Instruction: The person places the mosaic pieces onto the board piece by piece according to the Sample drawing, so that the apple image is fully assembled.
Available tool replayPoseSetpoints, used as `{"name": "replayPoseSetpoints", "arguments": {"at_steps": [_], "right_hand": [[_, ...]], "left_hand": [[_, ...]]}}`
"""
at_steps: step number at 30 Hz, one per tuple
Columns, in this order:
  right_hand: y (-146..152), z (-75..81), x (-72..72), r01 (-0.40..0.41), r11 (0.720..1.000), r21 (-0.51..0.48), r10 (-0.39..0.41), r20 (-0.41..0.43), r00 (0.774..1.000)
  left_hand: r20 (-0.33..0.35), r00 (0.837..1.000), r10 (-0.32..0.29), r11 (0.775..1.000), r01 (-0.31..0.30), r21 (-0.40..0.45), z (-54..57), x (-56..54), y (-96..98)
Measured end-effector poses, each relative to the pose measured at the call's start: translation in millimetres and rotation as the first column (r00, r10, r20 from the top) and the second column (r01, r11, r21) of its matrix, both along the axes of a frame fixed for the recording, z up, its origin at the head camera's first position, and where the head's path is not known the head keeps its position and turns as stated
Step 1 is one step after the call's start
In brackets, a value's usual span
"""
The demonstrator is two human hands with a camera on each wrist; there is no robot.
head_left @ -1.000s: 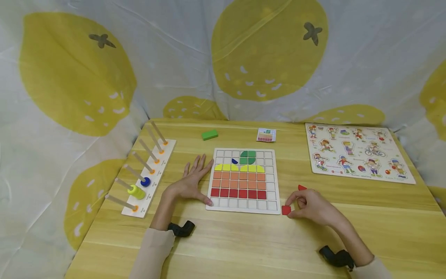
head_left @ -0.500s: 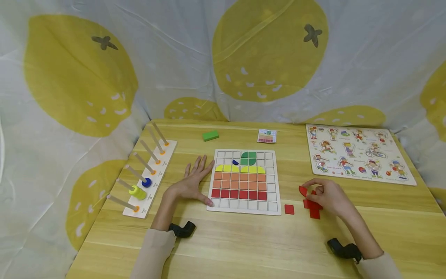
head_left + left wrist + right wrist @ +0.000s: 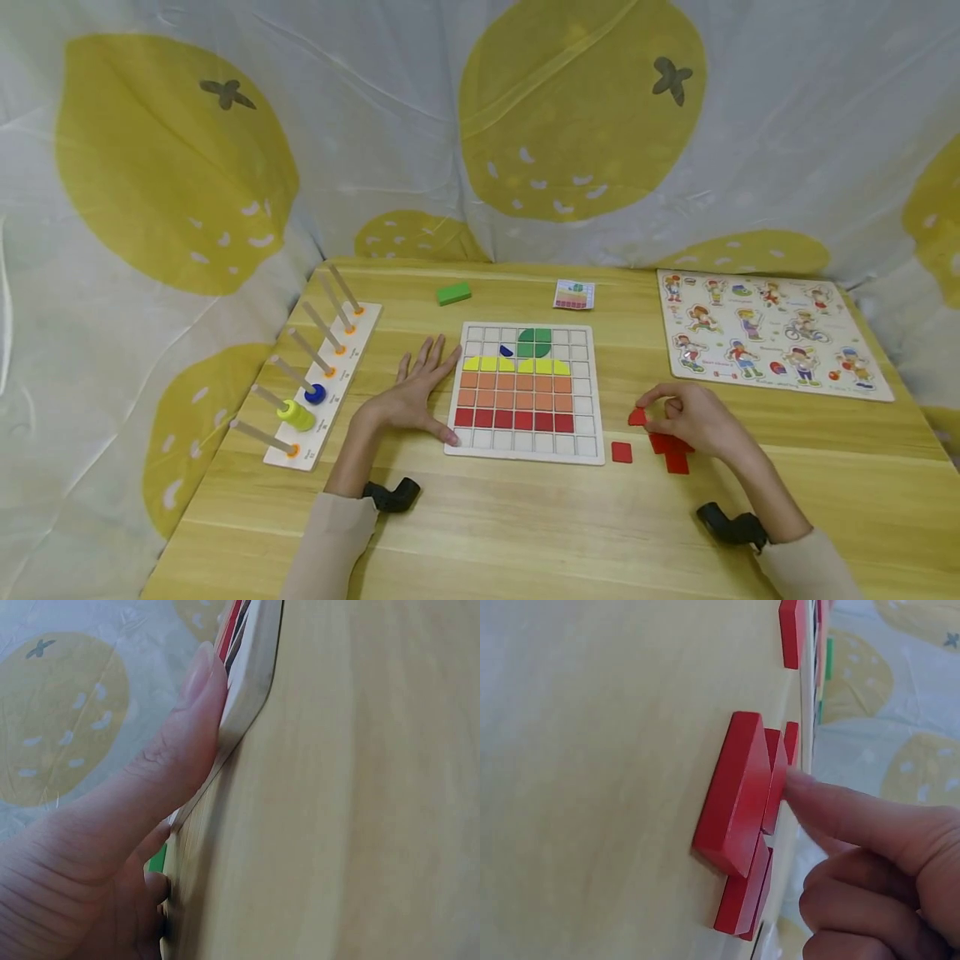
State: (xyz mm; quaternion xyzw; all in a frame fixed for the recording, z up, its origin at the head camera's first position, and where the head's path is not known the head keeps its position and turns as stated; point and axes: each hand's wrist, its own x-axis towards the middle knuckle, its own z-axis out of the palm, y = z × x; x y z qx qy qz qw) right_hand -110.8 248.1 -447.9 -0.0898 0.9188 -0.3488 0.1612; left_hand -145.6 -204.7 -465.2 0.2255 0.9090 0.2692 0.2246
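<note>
The white grid board lies mid-table with rows of dark red, orange and yellow tiles, plus green leaf-shaped pieces and a small blue piece. My left hand is spread at the board's left side, its thumb on the lower left corner; the left wrist view shows that thumb against the edge. My right hand holds a small red quarter-circle tile at its thumb and index fingertips. Beneath and beside those fingers is a pile of red tiles. A single red square tile lies by the board's lower right corner.
At the left stands a white peg rack with yellow and blue rings on tilted-looking pegs. A green block and a small pattern card lie behind the board. A picture puzzle board occupies the back right. Lemon-print curtain encloses the table.
My right hand has left the red square tile beside the board and gone to the red pile. The quarter-circle tile has moved left and turned. My left hand stays in place.
</note>
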Motion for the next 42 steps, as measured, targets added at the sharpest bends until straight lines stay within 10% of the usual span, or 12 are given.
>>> {"name": "replayPoseSetpoints", "arguments": {"at_steps": [7,17,42], "right_hand": [[-2,-1.6,0.4,0.045,0.994,0.095,-0.045,0.002,0.999],[9,-2.3,-13.1,-0.134,0.985,-0.107,0.139,0.045,0.989],[2,-9.4,-29.9,-0.273,0.945,-0.183,0.296,0.117,0.948]], "left_hand": [[-0.006,1.0,-0.002,1.0,0.002,-0.004,-1.1,0.6,0.7],[-0.004,1.0,0.004,1.0,-0.004,-0.009,-1.0,1.3,-0.3],[0.003,1.0,0.011,1.0,-0.012,0.005,1.1,2.1,0.0]]}}
